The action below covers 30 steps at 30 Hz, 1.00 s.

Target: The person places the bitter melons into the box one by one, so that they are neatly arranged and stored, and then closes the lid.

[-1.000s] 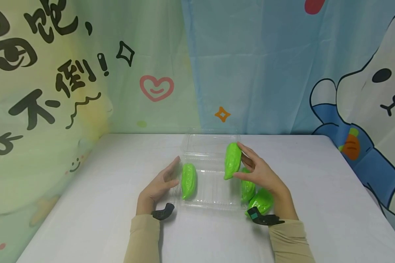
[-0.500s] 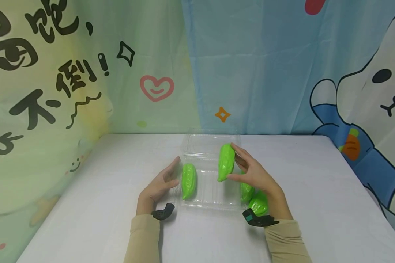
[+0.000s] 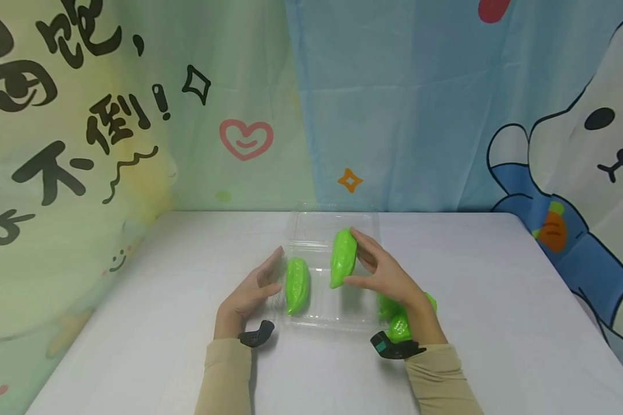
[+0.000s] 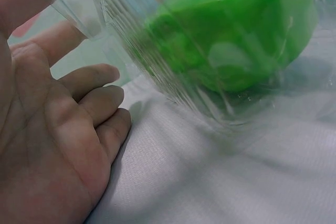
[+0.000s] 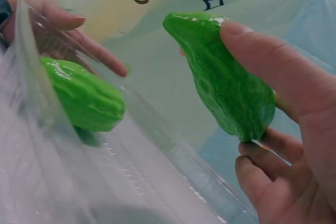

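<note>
My right hand pinches a green bitter melon between thumb and fingertips, above the clear plastic box. In the right wrist view the held bitter melon is tilted, its narrow tip toward the upper left. Another bitter melon lies lengthwise inside the box by its left wall. Just outside that wall my left hand has its fingers extended along the plastic. The left wrist view shows this hand's palm beside the wall, with the lying bitter melon through it.
More green bitter melons lie at the box's right edge, partly hidden by my right wrist. The box's transparent lid is folded back toward the rear edge of the white table. A printed curtain hangs behind.
My right hand has moved left with the bitter melon, from the box's right side to nearer its middle. My left hand and the box have stayed in place.
</note>
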Available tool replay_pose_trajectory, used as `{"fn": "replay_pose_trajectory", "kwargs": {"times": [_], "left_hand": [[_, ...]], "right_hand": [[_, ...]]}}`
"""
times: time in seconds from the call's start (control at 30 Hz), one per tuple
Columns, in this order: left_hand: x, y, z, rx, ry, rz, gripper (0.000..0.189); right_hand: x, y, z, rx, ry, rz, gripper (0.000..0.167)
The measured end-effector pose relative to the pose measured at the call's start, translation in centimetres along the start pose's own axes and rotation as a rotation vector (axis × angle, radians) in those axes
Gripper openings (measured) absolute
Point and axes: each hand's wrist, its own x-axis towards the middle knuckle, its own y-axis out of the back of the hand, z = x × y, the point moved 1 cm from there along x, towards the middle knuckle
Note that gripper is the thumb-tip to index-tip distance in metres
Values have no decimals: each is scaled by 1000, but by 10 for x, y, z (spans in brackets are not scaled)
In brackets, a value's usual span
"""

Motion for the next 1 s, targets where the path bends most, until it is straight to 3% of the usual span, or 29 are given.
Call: {"fn": "replay_pose_trajectory", "kwargs": {"times": [0.47, 1.0], "left_hand": [[-1, 1, -2, -27, 2, 5, 92], [-1, -2, 3, 3, 25, 31, 97]], "right_hand": [[7, -10, 3, -55, 13, -13, 98], [12, -25, 2, -64, 29, -31, 100]]}}
